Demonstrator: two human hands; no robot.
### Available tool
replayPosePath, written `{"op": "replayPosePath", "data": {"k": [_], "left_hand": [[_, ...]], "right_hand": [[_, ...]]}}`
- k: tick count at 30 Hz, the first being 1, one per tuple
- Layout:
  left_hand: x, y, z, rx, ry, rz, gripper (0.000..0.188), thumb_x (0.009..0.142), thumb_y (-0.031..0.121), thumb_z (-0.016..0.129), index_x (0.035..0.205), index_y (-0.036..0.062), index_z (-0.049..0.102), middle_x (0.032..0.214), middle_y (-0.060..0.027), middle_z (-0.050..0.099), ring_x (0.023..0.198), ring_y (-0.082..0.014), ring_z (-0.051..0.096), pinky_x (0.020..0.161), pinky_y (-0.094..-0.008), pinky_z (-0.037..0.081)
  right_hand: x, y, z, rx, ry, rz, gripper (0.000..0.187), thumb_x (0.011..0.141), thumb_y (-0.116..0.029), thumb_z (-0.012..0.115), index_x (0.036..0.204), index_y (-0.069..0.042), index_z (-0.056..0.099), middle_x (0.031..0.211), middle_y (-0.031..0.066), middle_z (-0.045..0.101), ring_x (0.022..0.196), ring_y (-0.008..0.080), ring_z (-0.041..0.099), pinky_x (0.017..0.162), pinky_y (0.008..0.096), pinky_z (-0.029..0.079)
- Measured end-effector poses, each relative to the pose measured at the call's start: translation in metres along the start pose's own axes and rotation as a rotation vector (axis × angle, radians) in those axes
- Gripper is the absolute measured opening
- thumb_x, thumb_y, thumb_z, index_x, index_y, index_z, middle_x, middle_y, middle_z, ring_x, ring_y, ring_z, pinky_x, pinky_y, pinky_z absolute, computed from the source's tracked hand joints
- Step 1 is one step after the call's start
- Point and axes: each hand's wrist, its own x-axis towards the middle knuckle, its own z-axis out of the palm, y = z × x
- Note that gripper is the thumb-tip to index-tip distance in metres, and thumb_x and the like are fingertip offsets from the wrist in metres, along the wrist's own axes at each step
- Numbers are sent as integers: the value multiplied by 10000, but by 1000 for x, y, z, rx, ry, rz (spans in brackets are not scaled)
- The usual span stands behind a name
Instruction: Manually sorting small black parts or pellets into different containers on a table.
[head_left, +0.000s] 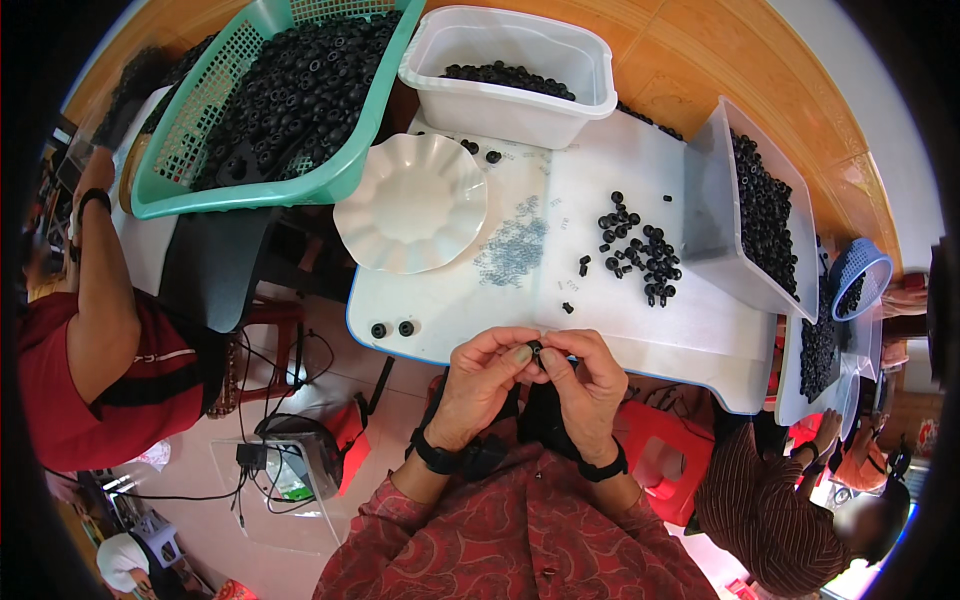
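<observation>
Just beyond the table's near edge, my left hand (483, 385) and my right hand (585, 390) meet with the fingertips pinched together. Between them they hold a small black round part (536, 350) with a hole in its middle. Two black ring-shaped parts (392, 329) lie to the left on the table. Farther off is a patch of thin wire-like pieces (512, 245), too fine to tell apart. Right of that lies a loose group of small black pieces (640, 245), some of them stubby and flanged.
At the far left stands a green basket (150, 190) heaped with black parts. A white scalloped plate (410, 205), a white tub (500, 115) and a grey bin (725, 215) stand on the table (460, 325). People sit at both sides; a red stool (655, 450) is at lower right.
</observation>
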Motion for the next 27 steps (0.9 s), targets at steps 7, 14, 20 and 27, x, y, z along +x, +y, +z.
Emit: {"op": "replayPosePath", "data": {"k": [7,14,20,27], "left_hand": [[0,-1,1,75,8,4,207,960,4,555,1154,-30,616,1017,-83,665,863,-130,650,807,-287,568],[-1,-3,0,290,62,37,195,952,-2,556,1135,-35,614,998,-86,659,829,-125,629,779,-289,553],[-1,-1,-4,-38,65,-60,199,960,28,550,1137,-41,611,988,-119,657,790,-136,619,748,-315,563],[1,4,-3,-119,46,-69,210,960,46,558,1144,-41,610,993,-140,650,784,-138,617,733,-333,566]], "right_hand": [[-4,-4,4,78,44,118,140,886,64,628,1023,40,638,959,78,628,789,107,640,691,213,532],[-6,5,6,-76,68,54,139,863,55,651,999,25,652,910,77,635,762,107,636,663,228,512],[3,7,-3,-270,119,-51,147,840,69,652,979,23,651,901,101,633,746,132,617,665,245,504],[19,29,-13,-587,180,-101,191,824,51,665,1005,-10,665,939,123,595,762,244,610,663,323,500]]}}
